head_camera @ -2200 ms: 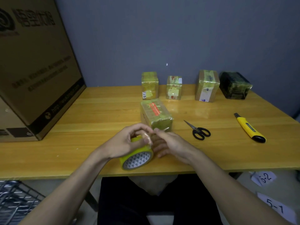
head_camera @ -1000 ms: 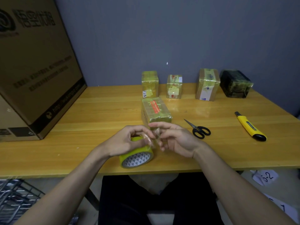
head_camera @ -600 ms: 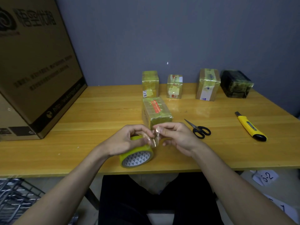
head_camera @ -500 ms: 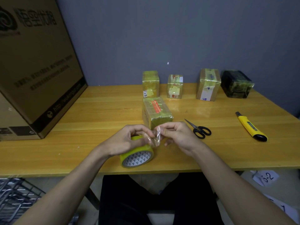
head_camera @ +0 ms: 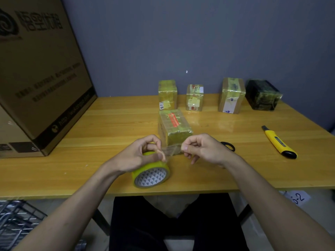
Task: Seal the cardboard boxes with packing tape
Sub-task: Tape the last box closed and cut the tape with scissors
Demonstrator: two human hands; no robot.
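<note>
Right hand (head_camera: 203, 151) is pinching the free end of the tape strip (head_camera: 172, 150) between thumb and forefinger, other fingers curled under. Left hand (head_camera: 139, 154) is gripping the tape roll (head_camera: 151, 175) from above, fingers curled round the rim, roll standing tilted on the surface (head_camera: 108, 134) near the front edge. The strip is spanning the short gap between the two hands, long axis running left to right, just in front of the nearest box (head_camera: 174, 126). That box is lying directly behind the grip, long axis pointing away from the person, top already glossy with tape. Right hand is the nearer one to it. Likely next: pulling out more length, then laying it over the box. Scissors (head_camera: 228, 145) are sitting partly hidden behind the right hand, and the utility knife (head_camera: 279, 143) is lying further right. Four more boxes are lined up along the wall.
</note>
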